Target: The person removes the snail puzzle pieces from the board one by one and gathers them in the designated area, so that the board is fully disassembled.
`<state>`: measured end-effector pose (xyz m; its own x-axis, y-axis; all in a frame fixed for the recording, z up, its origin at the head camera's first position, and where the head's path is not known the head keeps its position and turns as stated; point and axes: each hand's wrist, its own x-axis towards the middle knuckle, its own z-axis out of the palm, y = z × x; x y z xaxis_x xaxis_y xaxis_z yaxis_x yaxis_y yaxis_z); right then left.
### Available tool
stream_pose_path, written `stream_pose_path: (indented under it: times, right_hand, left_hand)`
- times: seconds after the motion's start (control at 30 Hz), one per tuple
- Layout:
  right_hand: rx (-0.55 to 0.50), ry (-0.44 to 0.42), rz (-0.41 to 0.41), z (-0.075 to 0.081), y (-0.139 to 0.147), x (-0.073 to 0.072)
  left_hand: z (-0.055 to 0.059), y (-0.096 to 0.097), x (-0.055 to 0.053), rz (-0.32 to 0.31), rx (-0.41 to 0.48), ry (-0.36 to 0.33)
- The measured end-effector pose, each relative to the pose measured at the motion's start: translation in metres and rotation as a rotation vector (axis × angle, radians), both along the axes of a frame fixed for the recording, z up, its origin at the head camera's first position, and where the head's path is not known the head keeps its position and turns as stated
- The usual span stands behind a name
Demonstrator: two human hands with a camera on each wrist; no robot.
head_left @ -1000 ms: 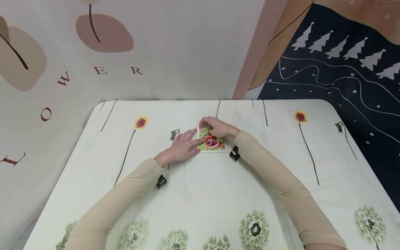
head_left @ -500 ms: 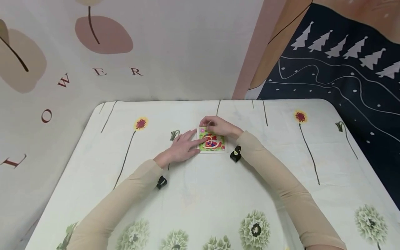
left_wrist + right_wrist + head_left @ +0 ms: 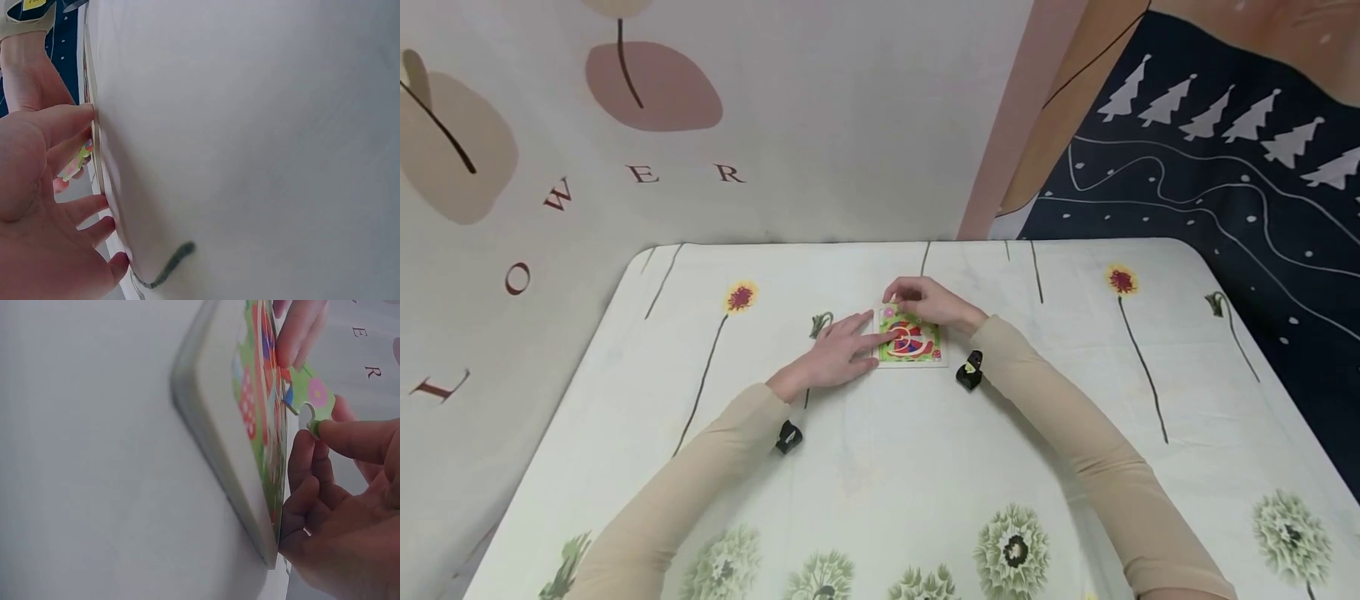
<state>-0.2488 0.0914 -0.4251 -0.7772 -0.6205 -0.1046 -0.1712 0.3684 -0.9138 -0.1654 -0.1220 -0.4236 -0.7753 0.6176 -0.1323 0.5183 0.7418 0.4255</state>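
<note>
A small square jigsaw puzzle board (image 3: 940, 364) with a pale border lies on the table, its picture green, red and blue. My left hand (image 3: 835, 357) stays at the board's left edge, fingers spread, the straight index finger resting on the picture. In the right wrist view, my right hand (image 3: 350, 500) pinches a green puzzle piece (image 3: 315, 390) with a pink flower, between thumb and fingers. That piece is tilted up from the board's far left corner, its rounded notch showing. Its lower edge is partly hidden behind the board's surface. The left wrist view shows the left fingers (image 3: 69, 125) along the board's edge.
A white flower-printed cloth (image 3: 880, 450) covers the table. Black wrist devices hang under both forearms, the left one (image 3: 788, 437) and the right one (image 3: 970, 371). A printed wall hanging (image 3: 850, 125) rises right behind the table's far edge.
My right hand has shifted slightly up and to the right, lifting the flower corner of the puzzle piece. My left hand has stayed in place.
</note>
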Motion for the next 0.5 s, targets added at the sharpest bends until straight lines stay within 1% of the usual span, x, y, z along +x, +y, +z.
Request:
stream_pose_path:
  times: [0.13, 0.23, 0.33, 0.5]
  right_hand:
    - [0.015, 0.021, -0.031, 0.001, 0.002, 0.001]
    - [0.028, 0.016, -0.057, 0.003, 0.004, 0.001]
    - [0.031, 0.0, -0.078, 0.005, 0.008, 0.001]
    - [0.012, -0.063, -0.12, 0.008, 0.019, -0.001]
  left_hand:
    - [-0.001, 0.0, 0.0, -0.003, -0.008, 0.006]
    - [-0.001, 0.0, 0.0, 0.0, -0.014, 0.005]
    - [0.0, 0.0, 0.001, 0.001, -0.021, 0.009]
    - [0.003, 0.0, 0.001, -0.006, -0.029, 0.016]
